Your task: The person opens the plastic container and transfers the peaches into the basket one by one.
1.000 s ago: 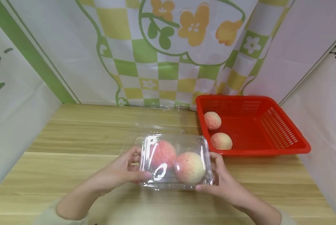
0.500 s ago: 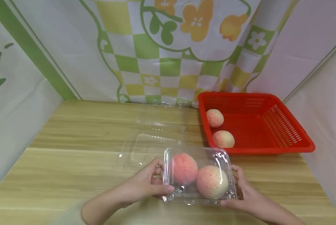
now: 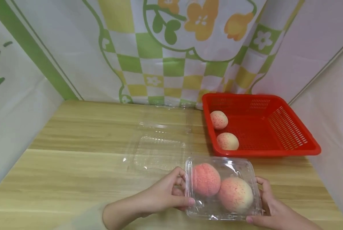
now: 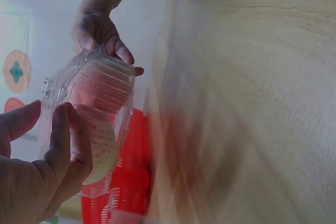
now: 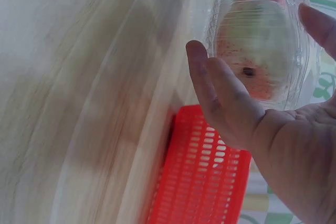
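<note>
Both hands hold a clear plastic clamshell box (image 3: 226, 164) with its lid down, over the front right of the table. Two peaches lie side by side inside, one pinker (image 3: 206, 179) and one half pale yellow (image 3: 236, 195). My left hand (image 3: 170, 193) pinches the box's left side, thumb on top near the front corner. On the opposite side my right hand (image 3: 270, 204) grips the edge, its thumb at the front right corner. From the left wrist, the box's ribbed side (image 4: 107, 77) shows between the two hands. Its underside is hidden in the head view.
A red basket (image 3: 267, 152) stands at the back right, just behind the box, with two more peaches (image 3: 227, 141) along its left wall. Another clear clamshell (image 3: 160, 155) lies unfolded on the wooden table (image 3: 73, 179), left of the basket. A checked curtain (image 3: 171, 68) hangs behind.
Both hands have carried the filled box to the right and nearer the front, bringing the unfolded clamshell behind it into fuller view. The head view has shifted slightly. Their hold looks the same.
</note>
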Tool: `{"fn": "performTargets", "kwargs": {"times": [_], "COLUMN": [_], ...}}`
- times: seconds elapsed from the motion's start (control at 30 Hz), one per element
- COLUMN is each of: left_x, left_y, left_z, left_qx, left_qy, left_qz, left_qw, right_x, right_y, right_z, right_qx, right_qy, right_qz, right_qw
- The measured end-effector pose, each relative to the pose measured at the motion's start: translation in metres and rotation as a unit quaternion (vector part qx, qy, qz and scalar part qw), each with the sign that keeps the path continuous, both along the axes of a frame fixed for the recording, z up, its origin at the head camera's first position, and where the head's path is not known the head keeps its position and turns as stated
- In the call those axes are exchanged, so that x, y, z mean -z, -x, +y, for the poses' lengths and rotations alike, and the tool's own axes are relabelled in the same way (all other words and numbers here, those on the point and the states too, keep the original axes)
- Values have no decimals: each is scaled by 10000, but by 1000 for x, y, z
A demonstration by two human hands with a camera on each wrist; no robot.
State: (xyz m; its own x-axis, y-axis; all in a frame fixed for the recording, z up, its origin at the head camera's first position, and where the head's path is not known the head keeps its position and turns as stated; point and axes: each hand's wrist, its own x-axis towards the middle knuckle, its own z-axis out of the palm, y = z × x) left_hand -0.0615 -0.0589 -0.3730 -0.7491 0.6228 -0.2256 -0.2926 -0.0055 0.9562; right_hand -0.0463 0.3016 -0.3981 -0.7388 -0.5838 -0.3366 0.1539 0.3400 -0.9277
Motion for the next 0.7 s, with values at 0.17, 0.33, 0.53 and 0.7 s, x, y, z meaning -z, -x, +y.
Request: {"fn": "performTargets", "kwargs": {"times": [0.17, 0.33, 0.53, 0.7], "left_x": [8, 15, 24, 25], "left_y": [3, 9, 15, 19], "left_z": [11, 15, 5, -7], "left_qx": [-78, -186, -334, -429], "left_qy": [44, 163, 474, 581], "left_qz": [-25, 40, 157, 212], "left_qw": [10000, 9997, 9982, 9972], "right_x": [4, 8, 8, 7], "right_y": [2, 6, 13, 18], "right_z": [9, 6, -16, -35], "right_qx": [51, 79, 299, 525], "right_qy": [-132, -588, -758, -689], "right_qz": [-8, 690, 999, 747], "right_qw": [9999, 9959, 9917, 9934]}}
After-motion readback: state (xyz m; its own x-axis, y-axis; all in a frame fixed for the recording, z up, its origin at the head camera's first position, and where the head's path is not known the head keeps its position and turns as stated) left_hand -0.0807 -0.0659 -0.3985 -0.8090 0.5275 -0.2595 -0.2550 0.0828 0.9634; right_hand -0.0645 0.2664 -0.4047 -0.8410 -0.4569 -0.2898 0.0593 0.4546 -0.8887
